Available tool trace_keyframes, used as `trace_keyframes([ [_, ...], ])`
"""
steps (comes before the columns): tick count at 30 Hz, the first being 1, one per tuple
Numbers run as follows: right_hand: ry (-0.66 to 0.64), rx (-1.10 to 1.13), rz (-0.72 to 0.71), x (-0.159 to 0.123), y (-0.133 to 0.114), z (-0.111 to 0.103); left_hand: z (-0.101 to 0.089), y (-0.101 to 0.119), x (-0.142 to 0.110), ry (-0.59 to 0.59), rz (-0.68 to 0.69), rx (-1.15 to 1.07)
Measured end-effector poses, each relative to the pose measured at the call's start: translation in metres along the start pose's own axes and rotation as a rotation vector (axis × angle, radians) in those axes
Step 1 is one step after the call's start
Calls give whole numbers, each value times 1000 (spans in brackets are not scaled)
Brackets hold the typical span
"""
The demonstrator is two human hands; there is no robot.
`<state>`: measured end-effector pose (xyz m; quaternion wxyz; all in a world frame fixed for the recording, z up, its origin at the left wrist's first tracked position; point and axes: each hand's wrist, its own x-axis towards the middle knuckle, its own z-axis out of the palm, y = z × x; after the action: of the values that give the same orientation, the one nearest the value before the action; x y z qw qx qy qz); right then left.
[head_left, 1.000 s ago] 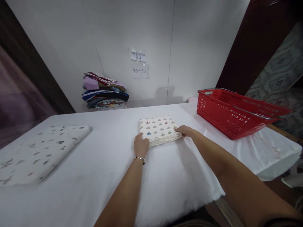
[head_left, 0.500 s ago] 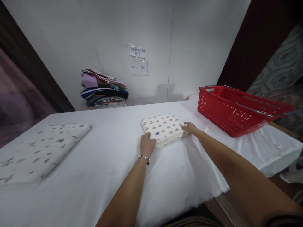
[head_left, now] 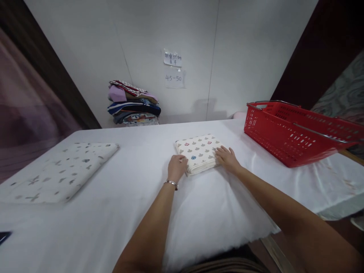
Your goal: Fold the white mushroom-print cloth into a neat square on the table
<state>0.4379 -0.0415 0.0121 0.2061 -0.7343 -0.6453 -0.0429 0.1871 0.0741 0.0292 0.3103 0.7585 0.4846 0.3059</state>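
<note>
A thick folded cloth [head_left: 200,149], cream with grey, red and blue mushroom-like prints, lies flat on the white-covered table. At its front left corner my left hand [head_left: 178,167], with a silver bracelet at the wrist, is closed with bent fingers against the edge. My right hand [head_left: 226,158] rests on the right edge of the cloth, fingers stretched out and slightly spread over the top. Off to the left lies a larger folded cloth [head_left: 66,170], white with grey leaf-like prints, apart from both hands.
A red plastic basket [head_left: 284,132] with metal handles stands on the table [head_left: 136,182] at the right. Behind the table is a pile of folded fabrics [head_left: 133,104] by the wall. Paper signs [head_left: 174,79] hang there. A dark object [head_left: 4,237] shows at the left edge.
My right hand has shifted from gripping the right corner to lying with fingers spread on the cloth's edge. The left hand stays at its corner. The view has turned slightly left.
</note>
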Motion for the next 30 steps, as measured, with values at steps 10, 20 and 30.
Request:
trace_keyframes([
  [10,64,215,-378,5,-66,7,-13,18,-10,-365,122,217],
  [20,71,199,-351,9,-72,17,-8,23,-13,-347,195,388],
  [30,-78,377,-18,-23,-107,18,-11,18,-7,-381,170,310],
])
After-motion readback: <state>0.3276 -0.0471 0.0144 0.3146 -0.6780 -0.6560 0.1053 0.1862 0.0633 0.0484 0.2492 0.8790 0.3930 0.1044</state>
